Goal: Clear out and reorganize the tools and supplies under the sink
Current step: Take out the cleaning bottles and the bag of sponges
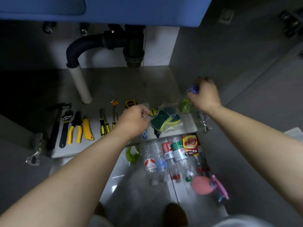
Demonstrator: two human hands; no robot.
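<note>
Sponge pack (165, 119), in a clear bag, lies center frame on the cabinet floor (124, 82), long axis lower left to upper right. L hand (133, 122) is at its left end, fingers curled, prob. pinching the bag edge, so it's nearer. R hand (205, 94), upper right, grips the purple top of a green bottle (185, 106). Both hands' fingertips hidden; bottle blurred.

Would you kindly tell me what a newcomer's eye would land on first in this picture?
The two hands draw the eye: the left hand seems to pinch a clear pack of sponges on the cabinet floor, while the right hand grips the purple top of a green bottle beside it. Then come the yellow-and-black tools lined up at left and the plastic bottles lying on the floor in front.
</note>
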